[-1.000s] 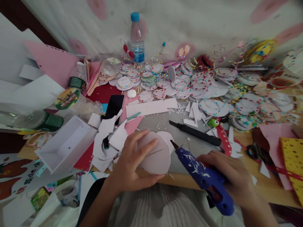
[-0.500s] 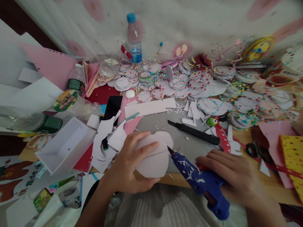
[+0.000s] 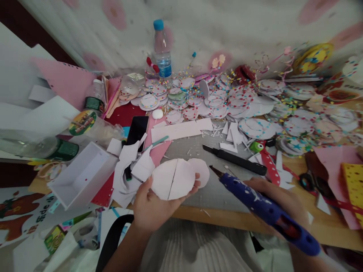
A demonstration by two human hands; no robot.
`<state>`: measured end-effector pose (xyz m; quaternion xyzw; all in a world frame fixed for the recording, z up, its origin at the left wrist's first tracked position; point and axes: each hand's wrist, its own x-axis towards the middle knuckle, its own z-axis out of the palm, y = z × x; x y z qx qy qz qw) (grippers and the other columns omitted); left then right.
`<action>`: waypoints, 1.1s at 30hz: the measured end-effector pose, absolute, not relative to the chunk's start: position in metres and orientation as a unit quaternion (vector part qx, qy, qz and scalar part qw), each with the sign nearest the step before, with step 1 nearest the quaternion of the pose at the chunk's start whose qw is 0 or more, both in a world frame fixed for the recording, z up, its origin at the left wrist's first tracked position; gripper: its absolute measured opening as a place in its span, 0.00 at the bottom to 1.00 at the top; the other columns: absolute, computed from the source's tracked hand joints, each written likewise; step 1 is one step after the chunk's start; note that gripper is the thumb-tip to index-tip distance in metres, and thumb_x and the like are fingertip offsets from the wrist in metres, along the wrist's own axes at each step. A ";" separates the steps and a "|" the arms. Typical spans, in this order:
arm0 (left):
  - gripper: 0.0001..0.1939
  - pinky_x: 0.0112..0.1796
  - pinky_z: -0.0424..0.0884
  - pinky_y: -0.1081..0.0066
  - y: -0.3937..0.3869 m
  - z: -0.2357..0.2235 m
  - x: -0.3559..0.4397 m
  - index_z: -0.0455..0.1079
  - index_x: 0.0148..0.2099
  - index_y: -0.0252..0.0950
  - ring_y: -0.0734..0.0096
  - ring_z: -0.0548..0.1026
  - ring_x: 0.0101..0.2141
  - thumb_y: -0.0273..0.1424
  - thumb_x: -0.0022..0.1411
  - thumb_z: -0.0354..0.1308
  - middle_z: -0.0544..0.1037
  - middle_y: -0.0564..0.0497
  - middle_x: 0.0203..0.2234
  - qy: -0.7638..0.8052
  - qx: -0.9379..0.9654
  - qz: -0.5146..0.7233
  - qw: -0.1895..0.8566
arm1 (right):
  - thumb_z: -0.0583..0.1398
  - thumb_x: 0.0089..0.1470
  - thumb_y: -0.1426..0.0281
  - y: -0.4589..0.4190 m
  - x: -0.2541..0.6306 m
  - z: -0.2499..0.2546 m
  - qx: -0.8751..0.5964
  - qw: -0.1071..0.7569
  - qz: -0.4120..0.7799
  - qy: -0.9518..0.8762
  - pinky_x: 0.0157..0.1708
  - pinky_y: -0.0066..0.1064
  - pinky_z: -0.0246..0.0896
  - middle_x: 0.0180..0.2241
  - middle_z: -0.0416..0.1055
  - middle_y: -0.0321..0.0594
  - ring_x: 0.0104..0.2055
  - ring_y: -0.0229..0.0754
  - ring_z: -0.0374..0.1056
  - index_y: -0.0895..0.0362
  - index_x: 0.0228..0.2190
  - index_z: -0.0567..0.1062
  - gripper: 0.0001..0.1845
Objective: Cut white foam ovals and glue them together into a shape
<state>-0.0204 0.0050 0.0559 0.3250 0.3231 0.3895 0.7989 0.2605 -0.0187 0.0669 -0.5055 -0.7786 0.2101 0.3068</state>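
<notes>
A white oval cutout [image 3: 185, 179] with a dark seam across it rests on the palm and fingers of my left hand [image 3: 154, 211]. The thumb is at its left edge, and the fingertips show at its right. Just beyond it, a rounder white piece [image 3: 204, 169] sticks out; whether the two are joined I cannot tell. My right hand [image 3: 273, 190] is wrapped round a blue glue gun [image 3: 249, 197], its fingers partly hidden behind the body. The dark nozzle points up and left, a short way right of the round piece and apart from it. White shreds cling to the gun.
A black craft knife [image 3: 238, 160] lies on the grey cutting mat [image 3: 187, 149] among paper scraps. Behind are many decorated white discs [image 3: 217, 100] and a water bottle [image 3: 163, 49]. A phone [image 3: 138, 128] and white open box [image 3: 83, 175] are left; scissors [image 3: 307, 181] are right.
My left hand has turned palm up, so the cutout now lies flat with its seam running more upright. The glue gun has drawn back to the right, its nozzle away from the cutout.
</notes>
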 end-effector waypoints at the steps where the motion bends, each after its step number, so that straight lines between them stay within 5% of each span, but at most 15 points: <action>1: 0.44 0.57 0.57 0.40 0.005 0.057 -0.019 0.41 0.69 0.36 0.41 0.63 0.59 0.59 0.60 0.31 0.63 0.38 0.61 0.307 0.298 0.400 0.811 | 0.56 0.57 0.68 -0.021 0.260 0.064 -0.522 0.306 0.223 -0.764 0.23 0.29 0.65 0.29 0.76 0.37 0.26 0.43 0.73 0.49 0.40 0.71 0.08; 6: 0.43 0.58 0.56 0.42 0.004 0.056 -0.026 0.49 0.67 0.35 0.38 0.61 0.60 0.58 0.59 0.42 0.62 0.35 0.60 0.322 0.423 0.410 0.741 | 0.61 0.52 0.62 -0.029 0.256 0.049 -0.662 0.321 0.312 -0.601 0.21 0.30 0.63 0.23 0.71 0.34 0.21 0.40 0.66 0.50 0.36 0.73 0.09; 10: 0.40 0.61 0.50 0.46 0.002 0.043 -0.033 0.53 0.65 0.42 0.44 0.53 0.63 0.38 0.53 0.64 0.56 0.41 0.62 0.397 0.671 0.317 0.540 | 0.59 0.56 0.58 -0.025 0.252 0.043 -0.644 0.364 0.470 -0.481 0.18 0.29 0.57 0.18 0.63 0.31 0.18 0.37 0.60 0.53 0.39 0.71 0.12; 15: 0.41 0.59 0.54 0.46 -0.002 0.019 -0.022 0.53 0.65 0.32 0.45 0.55 0.61 0.39 0.53 0.62 0.58 0.34 0.60 0.358 0.865 0.146 0.320 | 0.57 0.58 0.56 -0.020 0.247 0.042 -0.611 0.377 0.553 -0.423 0.18 0.27 0.53 0.19 0.63 0.31 0.19 0.36 0.58 0.54 0.39 0.69 0.15; 24: 0.35 0.60 0.53 0.47 -0.012 0.003 -0.007 0.57 0.63 0.31 0.46 0.54 0.63 0.42 0.58 0.57 0.58 0.32 0.62 0.332 0.906 0.132 0.228 | 0.58 0.50 0.47 -0.017 0.234 0.046 -0.695 0.235 0.424 -0.532 0.22 0.29 0.55 0.21 0.63 0.36 0.24 0.39 0.58 0.55 0.22 0.70 0.24; 33: 0.35 0.56 0.61 0.48 -0.020 -0.003 0.022 0.55 0.65 0.29 0.42 0.51 0.64 0.41 0.60 0.56 0.52 0.28 0.64 0.431 0.869 0.136 0.202 | 0.57 0.49 0.46 -0.009 0.232 0.046 -0.726 0.241 0.428 -0.482 0.19 0.27 0.52 0.18 0.57 0.33 0.22 0.37 0.54 0.55 0.19 0.66 0.25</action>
